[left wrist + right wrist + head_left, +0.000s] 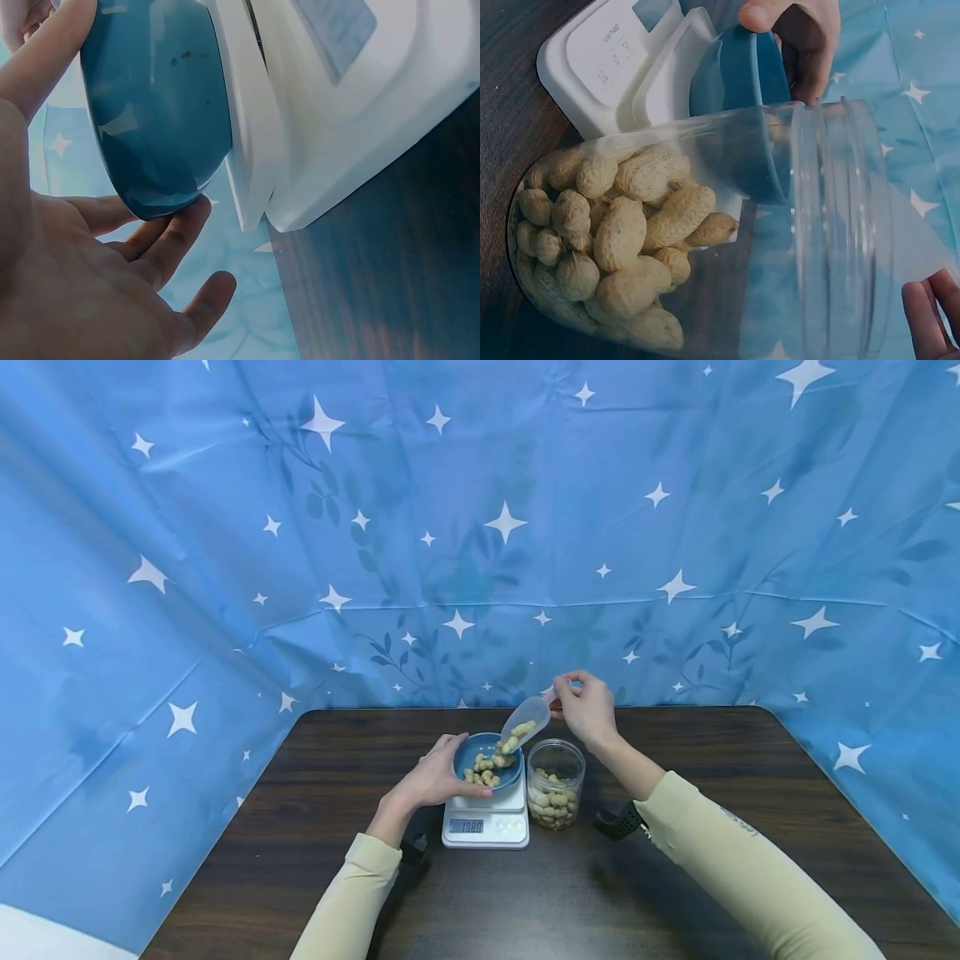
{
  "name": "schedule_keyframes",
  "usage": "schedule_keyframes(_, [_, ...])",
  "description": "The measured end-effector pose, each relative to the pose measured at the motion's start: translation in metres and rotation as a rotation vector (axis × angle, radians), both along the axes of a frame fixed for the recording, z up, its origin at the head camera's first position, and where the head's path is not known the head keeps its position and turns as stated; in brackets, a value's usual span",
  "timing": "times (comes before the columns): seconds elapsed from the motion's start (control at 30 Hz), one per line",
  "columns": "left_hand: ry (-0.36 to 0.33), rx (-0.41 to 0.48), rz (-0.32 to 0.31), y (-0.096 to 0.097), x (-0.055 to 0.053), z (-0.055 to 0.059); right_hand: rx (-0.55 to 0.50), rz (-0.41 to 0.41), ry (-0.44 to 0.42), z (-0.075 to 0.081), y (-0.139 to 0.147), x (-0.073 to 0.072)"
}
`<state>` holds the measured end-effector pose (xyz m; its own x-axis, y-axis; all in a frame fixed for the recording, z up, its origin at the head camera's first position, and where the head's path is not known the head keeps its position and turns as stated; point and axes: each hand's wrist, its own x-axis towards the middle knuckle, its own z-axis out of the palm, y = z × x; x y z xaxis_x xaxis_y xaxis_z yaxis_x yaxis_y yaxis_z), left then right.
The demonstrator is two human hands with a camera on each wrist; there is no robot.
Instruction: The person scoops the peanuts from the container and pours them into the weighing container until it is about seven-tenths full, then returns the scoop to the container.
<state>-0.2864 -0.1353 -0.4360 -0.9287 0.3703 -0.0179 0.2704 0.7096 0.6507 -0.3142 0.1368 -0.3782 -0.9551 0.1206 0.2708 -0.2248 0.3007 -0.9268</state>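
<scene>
A blue bowl [467,748] with several peanuts [481,774] in it sits on a white digital scale [487,828]. My left hand [435,775] holds the bowl from its left side, thumb at the near rim and fingers round the far side. In my right hand [588,710] the handle of a translucent scoop [535,712] is pinched. That scoop tilts down to the left over the bowl's right edge, with peanuts at its lip. The left wrist view shows fingertips touching the bowl's blue outer wall [161,97].
Close to the scale's right side stands a clear open jar [556,758], partly filled with peanuts [622,232]. Everything stands on a dark wooden table [360,743]. Behind it hangs a blue star-patterned curtain [480,560].
</scene>
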Motion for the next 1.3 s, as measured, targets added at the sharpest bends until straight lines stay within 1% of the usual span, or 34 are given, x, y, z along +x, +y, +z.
schedule_keyframes(0.1, [0.003,0.008,0.003,0.001,0.000,0.000,0.077,0.008,0.064,0.003,-0.001,0.002])
schedule_keyframes(0.2, [0.001,0.013,0.001,0.001,0.000,0.000,0.113,0.020,0.104,0.006,0.001,0.004])
schedule_keyframes(0.33, [0.003,0.014,-0.003,0.001,0.001,-0.001,0.109,0.041,0.128,0.010,0.006,0.008])
schedule_keyframes(0.57, [0.008,0.008,-0.023,0.003,0.003,-0.001,0.051,0.075,0.147,0.020,0.022,0.019])
schedule_keyframes(0.77, [0.017,0.003,-0.035,0.002,0.004,-0.002,0.061,0.104,0.186,0.026,0.036,0.031])
schedule_keyframes(0.9, [0.070,0.035,-0.048,0.005,0.006,0.000,0.066,0.112,0.201,0.028,0.043,0.037])
schedule_keyframes(1.0, [0.132,0.050,-0.077,0.012,0.007,0.002,0.090,0.100,0.219,0.029,0.048,0.040])
schedule_keyframes(1.13, [0.200,0.054,-0.131,0.025,0.011,0.006,0.128,0.099,0.256,0.027,0.052,0.043])
schedule_keyframes(1.2, [0.225,0.053,-0.153,0.031,0.013,0.008,0.149,0.111,0.274,0.025,0.052,0.044])
schedule_keyframes(1.3, [0.239,0.051,-0.176,0.040,0.016,0.008,0.189,0.124,0.298,0.021,0.051,0.045])
